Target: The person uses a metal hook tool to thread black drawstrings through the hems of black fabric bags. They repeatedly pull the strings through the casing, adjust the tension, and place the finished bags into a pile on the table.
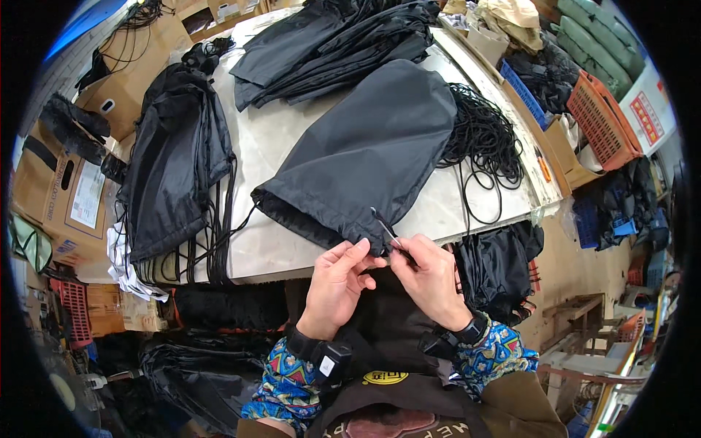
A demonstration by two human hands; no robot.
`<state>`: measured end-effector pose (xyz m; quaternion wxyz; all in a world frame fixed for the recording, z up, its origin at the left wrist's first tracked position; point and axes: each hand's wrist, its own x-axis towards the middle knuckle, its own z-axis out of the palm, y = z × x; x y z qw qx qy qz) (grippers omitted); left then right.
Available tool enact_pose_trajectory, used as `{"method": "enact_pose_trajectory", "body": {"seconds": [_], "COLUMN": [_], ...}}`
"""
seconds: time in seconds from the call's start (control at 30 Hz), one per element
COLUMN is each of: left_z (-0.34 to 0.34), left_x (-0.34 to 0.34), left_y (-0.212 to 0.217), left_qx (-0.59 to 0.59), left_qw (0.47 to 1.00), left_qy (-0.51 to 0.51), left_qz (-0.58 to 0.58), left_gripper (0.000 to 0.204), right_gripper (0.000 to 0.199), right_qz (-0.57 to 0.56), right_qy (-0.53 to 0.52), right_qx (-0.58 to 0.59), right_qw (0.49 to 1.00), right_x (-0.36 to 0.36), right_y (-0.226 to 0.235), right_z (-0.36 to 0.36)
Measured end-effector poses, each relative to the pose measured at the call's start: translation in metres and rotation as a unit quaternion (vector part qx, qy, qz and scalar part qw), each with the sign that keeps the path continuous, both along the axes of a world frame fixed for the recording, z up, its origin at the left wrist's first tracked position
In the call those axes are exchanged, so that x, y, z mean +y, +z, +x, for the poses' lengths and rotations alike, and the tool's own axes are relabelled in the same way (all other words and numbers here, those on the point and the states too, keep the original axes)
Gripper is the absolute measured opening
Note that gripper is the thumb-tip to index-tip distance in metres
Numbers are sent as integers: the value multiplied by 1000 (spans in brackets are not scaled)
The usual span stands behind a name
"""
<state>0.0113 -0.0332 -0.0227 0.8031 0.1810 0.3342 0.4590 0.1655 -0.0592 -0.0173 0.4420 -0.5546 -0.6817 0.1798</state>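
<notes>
A black drawstring bag lies across the table with its open mouth toward me. My left hand pinches the hem at the mouth's right corner. Right beside it, my right hand is closed on a thin metal tool, whose far tip points up and away over the bag. Black material shows at that tip, but I cannot tell whether it is cord. From the mouth's left corner a black cord runs off. The fingertips of both hands nearly touch, and the tool's near end is hidden by my right fingers.
Loose black cords are heaped right of the bag. A stack of black bags lies at the back of the white table. More finished-looking bags with hanging cords lie left, near cardboard boxes. Orange crate stands far right.
</notes>
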Motion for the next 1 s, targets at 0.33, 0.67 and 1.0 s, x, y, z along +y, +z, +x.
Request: {"method": "enact_pose_trajectory", "body": {"seconds": [0.33,0.67,1.0], "left_z": [13,21,4], "left_x": [0,-5,11], "left_y": [-4,-5,0], "left_qx": [69,123,152], "left_qw": [994,982,963], "left_qy": [81,109,195], "left_qz": [35,91,104], "left_gripper": [16,18,22], "right_gripper": [8,10,28], "right_qz": [-4,-12,-25], "right_qy": [18,13,81], "right_qx": [-160,-298,-181], "right_qw": [987,954,980], "right_x": [-28,-33,-19], "right_y": [27,32,39], "right_z": [16,13,33]}}
